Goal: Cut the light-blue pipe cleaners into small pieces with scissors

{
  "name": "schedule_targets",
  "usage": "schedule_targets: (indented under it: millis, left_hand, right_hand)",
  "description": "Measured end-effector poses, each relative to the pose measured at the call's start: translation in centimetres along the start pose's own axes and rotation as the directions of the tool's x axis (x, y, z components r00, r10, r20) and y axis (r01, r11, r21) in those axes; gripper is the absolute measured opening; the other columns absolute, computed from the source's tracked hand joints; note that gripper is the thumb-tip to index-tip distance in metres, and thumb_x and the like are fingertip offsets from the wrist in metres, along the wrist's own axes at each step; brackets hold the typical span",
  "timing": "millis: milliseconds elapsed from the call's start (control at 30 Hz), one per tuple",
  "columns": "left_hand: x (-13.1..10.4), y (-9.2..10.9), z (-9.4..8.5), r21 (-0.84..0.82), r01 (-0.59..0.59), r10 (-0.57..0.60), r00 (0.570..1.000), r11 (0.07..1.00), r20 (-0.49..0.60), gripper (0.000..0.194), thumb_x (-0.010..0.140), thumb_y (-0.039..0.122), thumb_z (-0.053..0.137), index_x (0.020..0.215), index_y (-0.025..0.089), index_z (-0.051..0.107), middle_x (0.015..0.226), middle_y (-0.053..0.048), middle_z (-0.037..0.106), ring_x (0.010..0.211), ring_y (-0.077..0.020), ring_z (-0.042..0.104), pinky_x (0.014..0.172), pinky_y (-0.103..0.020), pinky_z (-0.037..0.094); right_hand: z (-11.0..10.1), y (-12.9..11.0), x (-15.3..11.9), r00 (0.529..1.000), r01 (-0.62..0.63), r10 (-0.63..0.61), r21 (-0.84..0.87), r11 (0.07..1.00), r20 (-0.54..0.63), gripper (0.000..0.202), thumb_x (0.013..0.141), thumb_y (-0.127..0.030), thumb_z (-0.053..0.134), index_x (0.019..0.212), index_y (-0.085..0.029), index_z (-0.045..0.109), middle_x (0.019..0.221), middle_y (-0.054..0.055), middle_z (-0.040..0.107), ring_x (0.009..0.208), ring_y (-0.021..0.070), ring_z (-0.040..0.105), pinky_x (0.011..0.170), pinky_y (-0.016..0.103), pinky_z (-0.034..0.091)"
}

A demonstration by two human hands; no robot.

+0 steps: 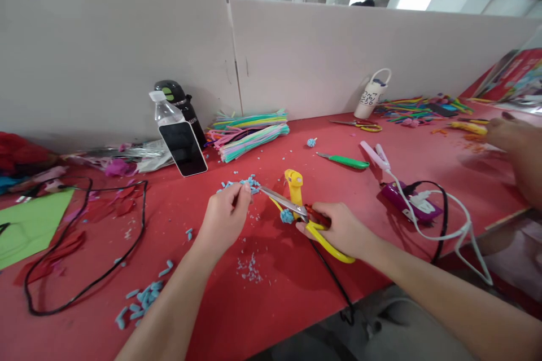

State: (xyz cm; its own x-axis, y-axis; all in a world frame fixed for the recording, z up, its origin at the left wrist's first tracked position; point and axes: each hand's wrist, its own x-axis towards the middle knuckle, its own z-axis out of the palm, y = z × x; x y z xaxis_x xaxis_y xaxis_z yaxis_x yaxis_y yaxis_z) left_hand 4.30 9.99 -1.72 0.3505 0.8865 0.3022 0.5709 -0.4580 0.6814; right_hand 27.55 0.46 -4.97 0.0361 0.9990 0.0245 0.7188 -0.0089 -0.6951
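My right hand (339, 228) is wrapped round the handles of the scissors (284, 201), which have one red and one yellow loop. Their blades point left, toward the fingertips of my left hand (228, 211). That hand is pinched closed, and whatever sits between finger and thumb is too small to make out. Behind the fingertips lies a heap of short blue fuzzy pieces (253, 183). A yellow hot glue gun (294, 185) stands upright just behind the blades. Below the blades is a small blue fuzzy ball (287, 216).
More blue pieces (146, 299) lie at front left beside a black cable (144, 231). Behind are a phone (184, 148), bundled pipe cleaners (254, 138) and a green-handled knife (349, 162). A purple power strip (410, 203) sits right, near another person's hand (514, 138).
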Motion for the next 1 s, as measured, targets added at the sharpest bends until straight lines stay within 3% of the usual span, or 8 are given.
schedule_targets:
  millis: [333,533,1000]
  left_hand:
    - [-0.05,0.29,-0.03,-0.037,-0.014,0.014,1.0,0.999,0.022,0.036,0.092,0.041,0.038,0.066,0.018,0.045,0.056,0.003,0.04,0.053,-0.0095,0.038,0.051,-0.022,0.028]
    - [-0.07,0.24,-0.04,-0.033,-0.03,0.032,0.998,0.999,0.053,0.037,0.093,0.042,0.036,0.067,0.018,0.044,0.057,0.003,0.043,0.054,-0.0101,0.04,0.052,-0.023,0.029]
    - [-0.08,0.2,-0.04,-0.049,-0.021,0.022,0.999,0.999,0.033,0.036,0.093,0.041,0.036,0.067,0.018,0.045,0.058,0.003,0.042,0.053,-0.0095,0.039,0.052,-0.023,0.03]
  right_hand:
    - [-0.11,-0.04,0.02,1.0,0.028,-0.028,-0.035,0.999,0.015,0.042,0.076,-0.057,0.057,0.063,-0.019,0.048,0.055,-0.003,0.042,0.051,0.0091,0.033,0.046,0.022,0.024]
    - [0.04,0.07,0.01,0.998,0.061,-0.059,-0.079,0.995,0.016,0.038,0.077,-0.052,0.06,0.062,-0.019,0.048,0.055,-0.004,0.04,0.051,0.0085,0.03,0.047,0.022,0.022]
    - [-0.03,-0.02,-0.05,1.0,0.003,-0.004,-0.035,0.999,-0.014,0.042,0.075,-0.057,0.059,0.061,-0.019,0.047,0.054,-0.004,0.042,0.051,0.0093,0.035,0.046,0.021,0.024]
